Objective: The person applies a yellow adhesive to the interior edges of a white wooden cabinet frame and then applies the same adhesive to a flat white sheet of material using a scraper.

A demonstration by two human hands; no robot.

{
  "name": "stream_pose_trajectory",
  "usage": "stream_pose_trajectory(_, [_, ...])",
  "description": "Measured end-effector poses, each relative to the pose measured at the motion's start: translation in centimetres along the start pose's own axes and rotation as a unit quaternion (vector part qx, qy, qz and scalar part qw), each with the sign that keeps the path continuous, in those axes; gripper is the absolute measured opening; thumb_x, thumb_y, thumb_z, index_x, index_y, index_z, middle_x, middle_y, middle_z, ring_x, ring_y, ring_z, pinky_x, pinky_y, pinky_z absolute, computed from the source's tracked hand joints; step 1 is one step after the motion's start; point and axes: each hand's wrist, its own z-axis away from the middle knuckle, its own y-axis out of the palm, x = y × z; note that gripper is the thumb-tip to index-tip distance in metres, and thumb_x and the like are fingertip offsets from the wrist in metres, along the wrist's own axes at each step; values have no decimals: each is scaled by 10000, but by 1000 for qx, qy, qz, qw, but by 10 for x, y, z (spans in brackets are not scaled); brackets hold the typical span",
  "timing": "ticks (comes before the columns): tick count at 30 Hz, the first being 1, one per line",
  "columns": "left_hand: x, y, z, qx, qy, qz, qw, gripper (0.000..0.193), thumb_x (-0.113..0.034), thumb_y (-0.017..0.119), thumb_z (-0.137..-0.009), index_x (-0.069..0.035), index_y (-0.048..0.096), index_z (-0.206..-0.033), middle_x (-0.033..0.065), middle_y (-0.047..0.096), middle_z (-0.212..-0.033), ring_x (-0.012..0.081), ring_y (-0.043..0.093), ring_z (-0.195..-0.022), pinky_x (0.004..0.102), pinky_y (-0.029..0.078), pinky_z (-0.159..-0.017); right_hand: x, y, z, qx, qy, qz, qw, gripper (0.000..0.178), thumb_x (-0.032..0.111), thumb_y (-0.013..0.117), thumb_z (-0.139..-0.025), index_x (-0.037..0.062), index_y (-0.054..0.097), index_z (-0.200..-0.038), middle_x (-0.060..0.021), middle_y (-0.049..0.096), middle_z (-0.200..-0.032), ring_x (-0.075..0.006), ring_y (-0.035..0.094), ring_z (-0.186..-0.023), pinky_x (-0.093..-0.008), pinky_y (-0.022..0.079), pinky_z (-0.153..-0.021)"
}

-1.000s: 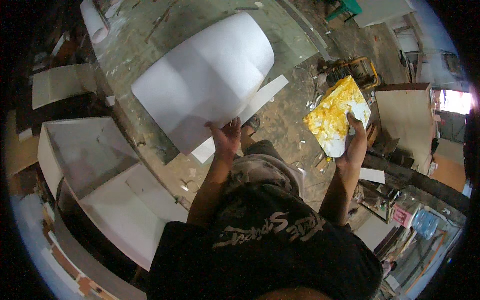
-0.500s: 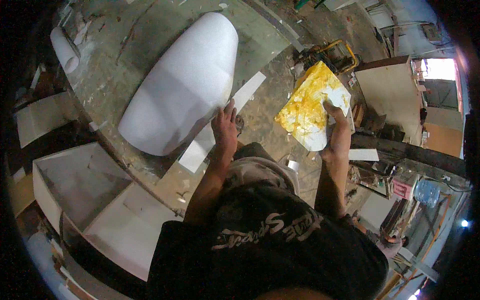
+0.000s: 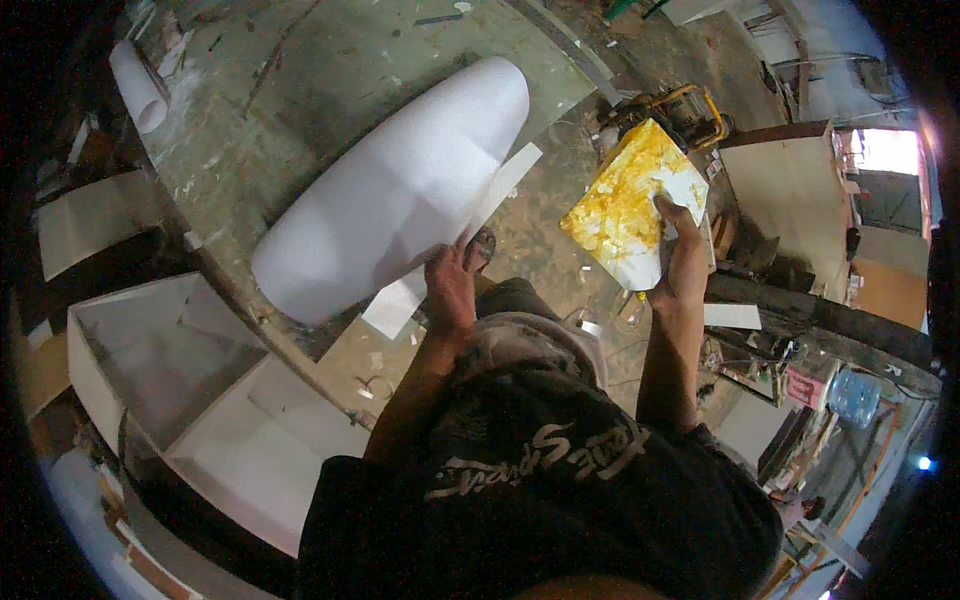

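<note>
A large white sheet (image 3: 390,190), curled into a long rounded shape, lies across the green-grey work table (image 3: 225,150). At its near right edge is my left hand (image 3: 452,285), its fingers stretched out against the sheet; the thumb is hard to make out. A flat white strip (image 3: 395,304) passes under that edge, partly covered by sheet and hand. Out to the right, my right hand (image 3: 684,262) grips a white piece of sheet (image 3: 632,205) with the thumb on top. Glossy yellow smears cover much of its upper face. The fingers beneath it are hidden.
A small white roll (image 3: 138,88) rests at the table's far left. Open white boxes (image 3: 165,365) stand below the table edge on the left. Beyond my right hand are a yellow-framed machine (image 3: 690,112), a pale cabinet (image 3: 785,190) and a blue water bottle (image 3: 855,397).
The curled sheet has turned and shifted right and toward me, covering more of the strip. My left hand stays at its edge. My right hand still holds the yellow-smeared piece.
</note>
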Motion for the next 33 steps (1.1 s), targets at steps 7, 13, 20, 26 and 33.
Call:
stream_pose_trajectory(7, [-8,-20,-24,-35,60,-13,998,533,-291,449,-979,20,385,-1408,191,432,-1449,373,311,-1409,468,192,-1198,4,6,6,-1,-7,6,1000,397,134,573,-866,-54,535,-1213,-138,633,-1098,-269,679,-944,-411,584,-808])
stream_pose_trajectory(13, [8,-21,-55,-74,53,-129,987,591,-396,376,-1029,50,358,-1415,185,336,-1519,283,271,-1437,392,123,-1213,-5,-16,-19,60,-6,-7,998,398,119,590,-844,-29,548,-1212,-134,636,-1106,-271,675,-946,-414,567,-847])
stream_pose_trajectory(20, [-17,-10,-118,-211,176,-146,950,564,-405,563,-971,68,532,-1277,181,496,-1386,277,509,-1204,328,373,-1062,-15,-32,-44,112,29,-10,993,391,113,618,-844,-12,560,-1211,-121,649,-1092,-256,673,-955,-390,562,-823])
stream_pose_trajectory(26, [-210,35,-148,-172,302,-159,924,741,-391,645,-918,41,357,-1446,167,356,-1507,249,304,-1408,481,258,-1142,-16,-29,-50,168,2,-8,986,381,100,615,-848,-35,553,-1199,-144,650,-1101,-261,681,-949,-385,562,-829])
stream_pose_trajectory(33, [-166,3,-115,-136,350,-149,915,522,-187,605,-958,24,411,-1394,137,507,-1370,250,492,-1259,411,401,-1071,-17,-32,-55,200,19,-37,979,376,116,617,-850,-13,559,-1197,-119,655,-1091,-251,678,-959,-379,558,-823])
